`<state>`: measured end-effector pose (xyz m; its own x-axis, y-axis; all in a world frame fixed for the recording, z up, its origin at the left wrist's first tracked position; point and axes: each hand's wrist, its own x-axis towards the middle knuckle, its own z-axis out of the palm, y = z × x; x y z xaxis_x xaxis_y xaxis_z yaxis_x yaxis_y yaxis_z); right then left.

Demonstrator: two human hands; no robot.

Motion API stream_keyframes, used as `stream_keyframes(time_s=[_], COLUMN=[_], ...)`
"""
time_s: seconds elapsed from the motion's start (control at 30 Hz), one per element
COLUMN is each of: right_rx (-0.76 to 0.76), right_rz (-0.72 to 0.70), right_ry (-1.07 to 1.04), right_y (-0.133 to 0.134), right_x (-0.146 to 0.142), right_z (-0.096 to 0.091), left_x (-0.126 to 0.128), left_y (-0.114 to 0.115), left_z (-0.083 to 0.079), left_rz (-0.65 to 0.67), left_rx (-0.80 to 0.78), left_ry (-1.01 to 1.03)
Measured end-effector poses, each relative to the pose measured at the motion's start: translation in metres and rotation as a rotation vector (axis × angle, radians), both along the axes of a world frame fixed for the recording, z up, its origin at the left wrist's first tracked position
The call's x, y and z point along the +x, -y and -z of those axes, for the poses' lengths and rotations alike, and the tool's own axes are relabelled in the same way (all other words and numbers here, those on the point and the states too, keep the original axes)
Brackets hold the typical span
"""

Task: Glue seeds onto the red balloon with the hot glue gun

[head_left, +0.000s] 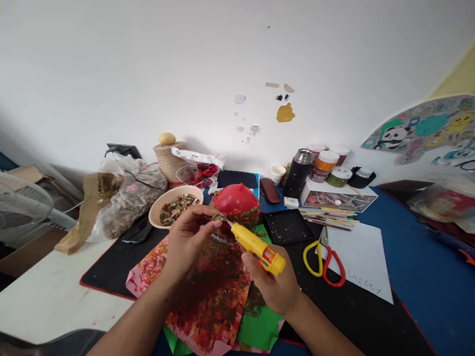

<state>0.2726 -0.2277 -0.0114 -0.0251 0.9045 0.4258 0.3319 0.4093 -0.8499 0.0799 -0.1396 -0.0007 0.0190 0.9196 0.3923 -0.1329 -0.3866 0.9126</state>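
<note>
A person's forearms, cut off by the bottom edge, reach over crumpled, paint-smeared pink paper (pixel 206 316) with green paper (pixel 261 326) partly beneath it. The right hand (pixel 272 284) is wrapped around a yellow glue gun (pixel 256 244), most of its fingers hidden behind the handle, while the left hand (pixel 189 240) pinches a small brownish flake (pixel 219 217) between thumb and fingers at the nozzle; whether tip and flake touch is hard to make out. To the right, yellow-and-red scissors (pixel 335 267) lie partly on a white sheet (pixel 356 252) bearing a pen scrawl that cannot be read as words. Just beyond the hands sits a red balloon (pixel 237 198), its lower part crusted with dark flakes and partly blocked by the hands and gun. Left of it stands a bowl (pixel 154 211) of similar flakes, near a cloudy plastic bag (pixel 128 207) whose contents are indistinct. Farther back are a twine spool (pixel 168 160), a black flask (pixel 298 170) and lidded jars (pixel 326 163), some hidden behind others, with no label legible. On the wall (pixel 166 64), a panda sticker (pixel 395 136) shows at right, among decorations cut off by the frame.
</note>
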Motion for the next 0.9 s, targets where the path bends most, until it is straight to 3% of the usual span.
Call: stream_keyframes(time_s=[0.9], right_rx=[0.109], right_rz=[-0.025], right_ry=[0.107], right_y=[-0.0002], right_x=[-0.0018], right_z=[0.0019], left_x=[0.0022], left_y=[-0.0002], left_z=[0.0004], left_rz=[0.021], left_rx=[0.029], left_ry=[0.002])
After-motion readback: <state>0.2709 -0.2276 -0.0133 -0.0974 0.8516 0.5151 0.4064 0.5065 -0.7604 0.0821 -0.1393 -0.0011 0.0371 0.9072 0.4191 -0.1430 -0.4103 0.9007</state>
